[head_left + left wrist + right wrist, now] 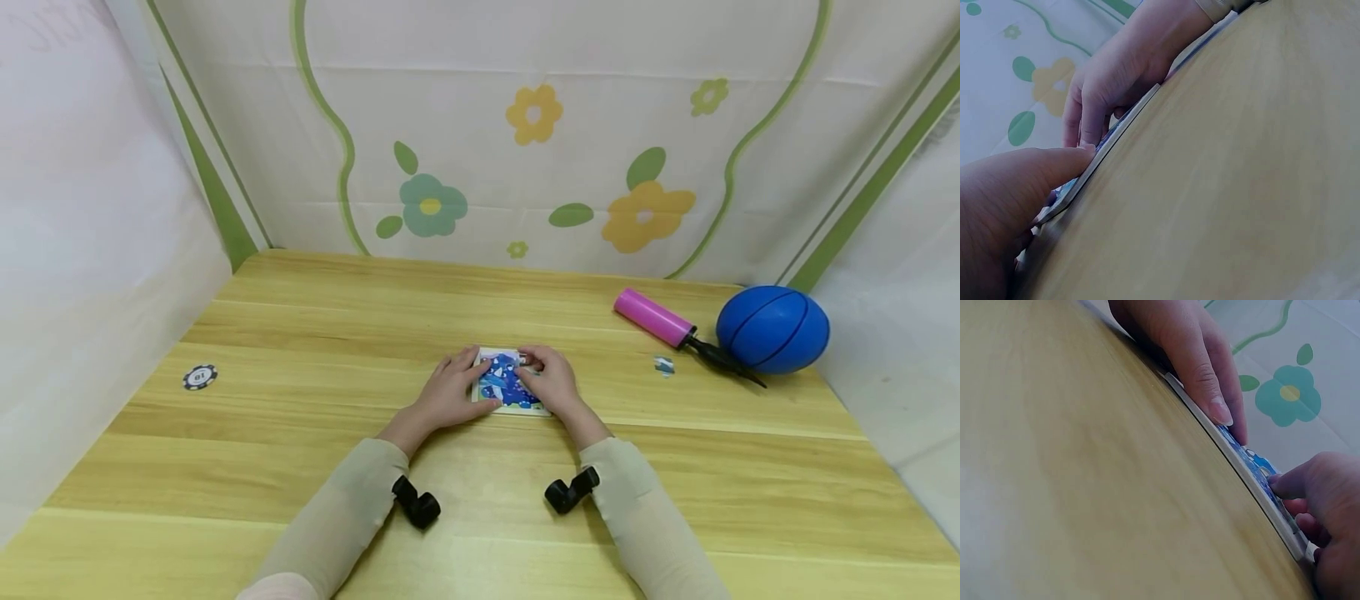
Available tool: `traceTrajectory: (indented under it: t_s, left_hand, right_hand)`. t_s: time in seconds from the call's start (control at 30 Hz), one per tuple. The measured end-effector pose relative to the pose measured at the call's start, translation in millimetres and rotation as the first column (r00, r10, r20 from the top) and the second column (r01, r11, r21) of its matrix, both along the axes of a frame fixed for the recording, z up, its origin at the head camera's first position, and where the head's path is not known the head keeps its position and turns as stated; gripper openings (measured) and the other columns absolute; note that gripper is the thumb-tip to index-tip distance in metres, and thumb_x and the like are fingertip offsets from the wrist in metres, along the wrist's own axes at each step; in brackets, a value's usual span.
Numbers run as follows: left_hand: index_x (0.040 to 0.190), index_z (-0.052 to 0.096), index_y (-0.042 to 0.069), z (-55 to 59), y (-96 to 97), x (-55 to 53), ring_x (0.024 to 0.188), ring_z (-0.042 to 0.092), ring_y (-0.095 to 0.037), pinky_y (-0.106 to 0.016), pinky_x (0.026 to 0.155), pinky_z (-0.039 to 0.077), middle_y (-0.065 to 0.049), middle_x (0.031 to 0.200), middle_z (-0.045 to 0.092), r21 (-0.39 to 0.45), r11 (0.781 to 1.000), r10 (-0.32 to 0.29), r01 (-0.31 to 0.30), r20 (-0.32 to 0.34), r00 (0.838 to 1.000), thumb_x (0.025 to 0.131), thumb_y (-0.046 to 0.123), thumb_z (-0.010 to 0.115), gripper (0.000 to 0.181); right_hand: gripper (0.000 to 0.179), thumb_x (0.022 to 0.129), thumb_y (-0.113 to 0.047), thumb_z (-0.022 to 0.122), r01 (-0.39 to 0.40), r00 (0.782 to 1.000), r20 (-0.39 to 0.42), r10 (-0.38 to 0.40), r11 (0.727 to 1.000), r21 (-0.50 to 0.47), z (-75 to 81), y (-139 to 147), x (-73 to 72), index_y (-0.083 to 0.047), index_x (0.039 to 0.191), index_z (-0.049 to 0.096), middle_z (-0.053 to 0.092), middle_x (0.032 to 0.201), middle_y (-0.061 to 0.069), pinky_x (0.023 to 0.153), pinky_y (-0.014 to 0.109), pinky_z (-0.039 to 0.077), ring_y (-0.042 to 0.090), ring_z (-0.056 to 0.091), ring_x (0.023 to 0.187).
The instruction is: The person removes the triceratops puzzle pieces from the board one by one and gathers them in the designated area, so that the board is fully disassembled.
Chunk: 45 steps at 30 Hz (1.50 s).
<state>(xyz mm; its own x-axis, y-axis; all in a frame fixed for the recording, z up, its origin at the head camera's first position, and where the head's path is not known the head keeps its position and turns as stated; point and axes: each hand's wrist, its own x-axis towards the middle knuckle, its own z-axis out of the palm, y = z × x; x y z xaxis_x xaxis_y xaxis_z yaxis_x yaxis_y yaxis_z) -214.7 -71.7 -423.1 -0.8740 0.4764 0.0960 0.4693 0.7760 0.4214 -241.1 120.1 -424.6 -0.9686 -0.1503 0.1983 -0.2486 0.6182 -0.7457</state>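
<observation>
A small jigsaw puzzle (504, 385) with a blue and white picture in a pale frame lies flat on the wooden table. My left hand (452, 392) holds its left side, the thumb along the near edge and a finger on the picture. At its right side my right hand (553, 385) bends its fingers about the far right part, thumb on the picture. Whether a separate piece sits under those right fingers is hidden. The right wrist view shows the right thumb (1285, 483) touching the puzzle surface. A loose puzzle piece (663, 365) lies off to the right.
A pink hand pump (654, 317) with a black end lies at the back right, against a blue ball (774, 330). A round chip (200, 377) sits at the far left. Flower-printed cloth (487, 125) walls the table's back and sides.
</observation>
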Motion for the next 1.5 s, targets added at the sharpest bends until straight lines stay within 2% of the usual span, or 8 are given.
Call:
traceTrajectory:
  t_s: [0.27, 0.57, 0.9, 1.13, 1.33, 1.5]
  left_hand:
    - [0.133, 0.034, 0.011, -1.8, 0.5, -0.6, 0.128, 0.011, -0.021, -0.042, 0.100, 0.007, -0.012, 0.140, 0.018, -0.006, 1.000, -0.001, 0.001, 0.001, 1.000, 0.078, 0.055, 0.050, 0.073]
    - [0.133, 0.034, 0.011, -3.3, -0.3, -0.5, 0.128, 0.012, -0.022, -0.043, 0.100, 0.008, -0.013, 0.140, 0.018, -0.002, 1.000, -0.011, 0.010, -0.012, 1.000, 0.078, 0.055, 0.049, 0.072]
    - [0.134, 0.035, 0.012, -3.3, -0.2, -0.4, 0.128, 0.011, -0.021, -0.043, 0.100, 0.007, -0.011, 0.140, 0.018, 0.002, 1.000, 0.001, -0.001, 0.003, 1.000, 0.078, 0.056, 0.049, 0.073]
    - [0.133, 0.035, 0.012, -3.3, 0.3, -0.3, 0.128, 0.011, -0.022, -0.042, 0.100, 0.007, -0.012, 0.140, 0.018, 0.006, 1.000, -0.003, 0.003, -0.002, 1.000, 0.078, 0.055, 0.050, 0.072]
    - [0.133, 0.035, 0.012, -2.3, 0.3, 0.8, 0.128, 0.012, -0.022, -0.042, 0.100, 0.007, -0.012, 0.140, 0.019, 0.015, 1.000, 0.000, 0.000, -0.009, 1.000, 0.078, 0.053, 0.052, 0.071]
    - [0.134, 0.034, 0.012, -2.0, -0.4, 0.6, 0.128, 0.012, -0.022, -0.042, 0.100, 0.008, -0.012, 0.140, 0.018, 0.015, 1.000, -0.001, 0.001, -0.013, 1.000, 0.078, 0.053, 0.051, 0.071]
  right_hand:
    - [0.029, 0.077, -0.009, 0.065, 0.002, 1.000, -0.002, -0.002, 1.000, 0.023, -1.3, 0.5, -1.9, -0.002, 0.104, 0.062, 0.056, 0.080, 0.005, 0.065, 0.032, 0.042, 0.018, 0.050, 0.072]
    - [0.028, 0.079, -0.012, 0.063, 0.003, 0.994, 0.113, 0.004, 0.998, -0.065, 2.0, 3.5, -2.9, -0.003, 0.106, 0.062, 0.056, 0.080, 0.005, 0.063, 0.028, 0.041, 0.018, 0.049, 0.072]
    - [0.031, 0.081, -0.017, 0.061, -0.018, 0.976, 0.211, 0.053, 0.986, -0.163, 17.0, 20.8, -1.3, -0.008, 0.111, 0.060, 0.057, 0.090, 0.006, 0.073, 0.030, 0.042, 0.019, 0.049, 0.083]
    - [0.033, 0.080, -0.021, 0.062, -0.045, 0.985, 0.158, 0.072, 0.985, -0.167, 28.1, 47.8, 1.9, -0.009, 0.111, 0.060, 0.056, 0.092, 0.007, 0.073, 0.032, 0.040, 0.020, 0.048, 0.083]
    - [0.037, 0.080, -0.027, 0.061, -0.014, 0.994, 0.109, 0.026, 0.994, -0.111, 36.5, 78.5, 5.9, -0.009, 0.112, 0.059, 0.057, 0.094, 0.009, 0.072, 0.034, 0.040, 0.021, 0.049, 0.086]
    - [0.041, 0.081, -0.030, 0.060, 0.023, 0.997, 0.081, -0.017, 0.997, -0.079, 38.1, 107.5, 5.8, -0.007, 0.115, 0.057, 0.056, 0.095, 0.010, 0.069, 0.029, 0.042, 0.020, 0.049, 0.086]
